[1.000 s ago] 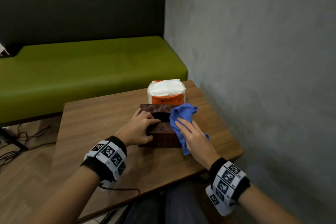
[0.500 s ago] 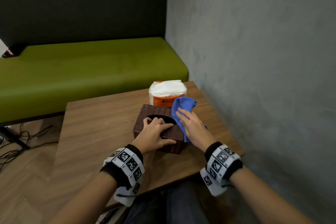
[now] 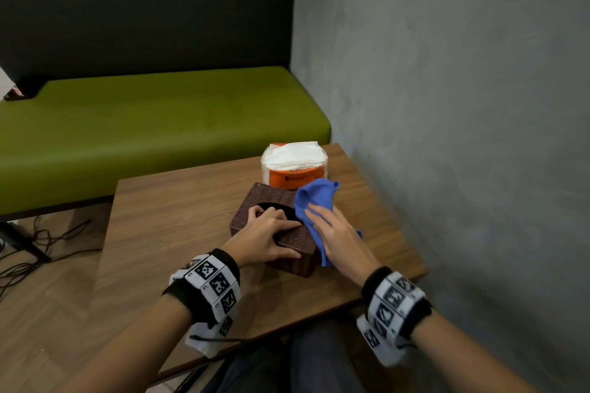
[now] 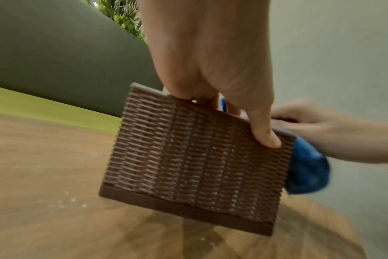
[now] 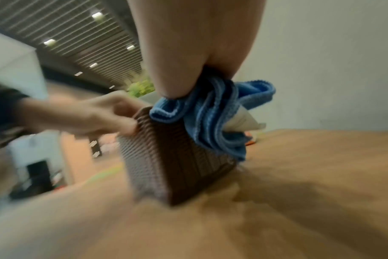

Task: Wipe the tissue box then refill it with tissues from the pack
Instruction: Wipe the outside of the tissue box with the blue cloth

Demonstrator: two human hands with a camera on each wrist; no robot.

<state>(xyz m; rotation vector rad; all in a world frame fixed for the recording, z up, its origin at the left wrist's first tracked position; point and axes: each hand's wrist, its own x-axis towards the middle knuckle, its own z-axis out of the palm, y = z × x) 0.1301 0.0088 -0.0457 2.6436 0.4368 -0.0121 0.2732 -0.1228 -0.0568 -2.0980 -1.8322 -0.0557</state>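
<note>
A brown woven tissue box (image 3: 295, 240) stands turned at an angle on the wooden table (image 3: 175, 217). My left hand (image 3: 268, 233) grips it, with fingers hooked into the dark top opening and the thumb (image 4: 264, 138) on the near side (image 4: 188, 157). My right hand (image 3: 332, 230) lies with straight fingers on a blue cloth (image 3: 316, 198), pressing it against the box's right end. The cloth (image 5: 217, 122) drapes down that side. Just behind the box stands the tissue pack (image 3: 293, 159), white tissues above an orange label, with neither hand on it.
A grey wall (image 3: 447, 137) runs close along the table's right edge. A green bench (image 3: 143, 124) sits behind the table. Cables (image 3: 38, 239) lie on the floor to the left. Bare tabletop stretches to the left of the box.
The box has turned from square-on to angled. My left hand moved from its left end onto the top, fingers into the opening. My right hand stays pressing the cloth on the box's right end.
</note>
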